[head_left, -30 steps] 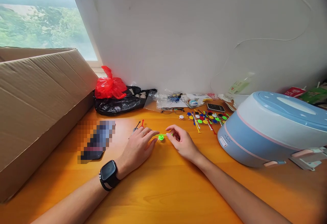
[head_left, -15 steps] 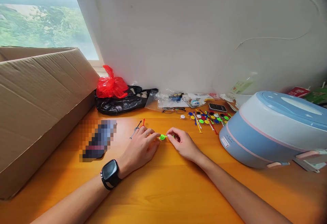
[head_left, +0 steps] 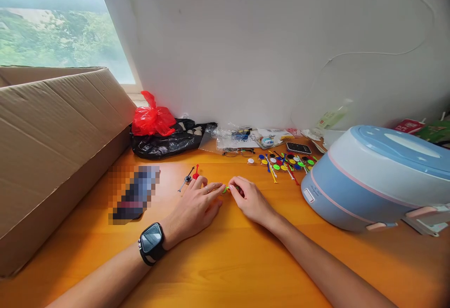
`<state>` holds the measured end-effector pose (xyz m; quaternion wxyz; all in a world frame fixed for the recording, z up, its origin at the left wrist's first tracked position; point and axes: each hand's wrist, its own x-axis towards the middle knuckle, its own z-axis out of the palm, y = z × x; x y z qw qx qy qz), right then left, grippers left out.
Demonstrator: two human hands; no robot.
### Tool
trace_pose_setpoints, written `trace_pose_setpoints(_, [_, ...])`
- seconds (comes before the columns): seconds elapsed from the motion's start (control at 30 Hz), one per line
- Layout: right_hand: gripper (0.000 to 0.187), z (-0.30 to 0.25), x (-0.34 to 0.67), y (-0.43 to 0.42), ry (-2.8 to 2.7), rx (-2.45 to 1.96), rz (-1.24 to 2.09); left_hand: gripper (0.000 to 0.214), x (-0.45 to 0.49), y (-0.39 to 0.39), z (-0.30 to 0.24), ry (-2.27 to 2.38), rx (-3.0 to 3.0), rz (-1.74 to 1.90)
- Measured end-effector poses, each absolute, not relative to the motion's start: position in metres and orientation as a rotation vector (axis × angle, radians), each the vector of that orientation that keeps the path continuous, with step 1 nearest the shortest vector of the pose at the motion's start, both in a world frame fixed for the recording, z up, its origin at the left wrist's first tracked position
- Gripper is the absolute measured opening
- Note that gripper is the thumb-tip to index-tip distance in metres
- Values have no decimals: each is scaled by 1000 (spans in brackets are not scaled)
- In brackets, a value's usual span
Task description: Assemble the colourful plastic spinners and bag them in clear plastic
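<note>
A small bright-green plastic piece (head_left: 226,189), a round disc with a thin stick, is mostly covered by my fingertips. My left hand (head_left: 198,200), wearing a ring and a black watch, holds the disc side down on the table with its index finger extended over it. From the other side, my right hand (head_left: 250,199) pinches the stick end between thumb and curled fingers. Beside my left knuckles lie a black-and-white arrow piece with a disc (head_left: 187,179) and a red arrow piece (head_left: 196,173), the latter partly hidden by the hand.
Coloured discs and sticks (head_left: 281,163) lie in a group at the back right, by a blue-white lunch box (head_left: 362,186). A cardboard box (head_left: 63,134) and a blurred phone-like object (head_left: 137,193) are left. Bags (head_left: 154,144), eyeglasses (head_left: 239,152) and a small black device (head_left: 298,148) line the wall.
My left fingers have shifted slightly right, covering more of the green disc. The red piece's disc has come into view beside my left knuckles. My right hand keeps its pinch.
</note>
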<state>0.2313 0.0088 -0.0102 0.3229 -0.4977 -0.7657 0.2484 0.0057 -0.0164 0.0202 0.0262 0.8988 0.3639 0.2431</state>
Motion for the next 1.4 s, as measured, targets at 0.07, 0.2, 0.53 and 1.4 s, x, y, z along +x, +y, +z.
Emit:
trace_pose_setpoints(0.07, [20, -11, 231, 9, -2020, -1293, 597, 41, 6, -17, 22, 1133, 2784, 739])
trace_pose_setpoints(0.2, [21, -11, 232, 9, -2012, -1263, 583, 40, 6, -17, 23, 1147, 2779, 720])
trace_pose_setpoints(0.53, [19, -14, 233, 9, -2026, -1251, 593, 34, 8, -18, 19, 1161, 2777, 700])
trace_pose_setpoints(1.4, [21, 16, 230, -7, -2320, -1093, 478, 32, 4, -16, 15, 1144, 2746, 912])
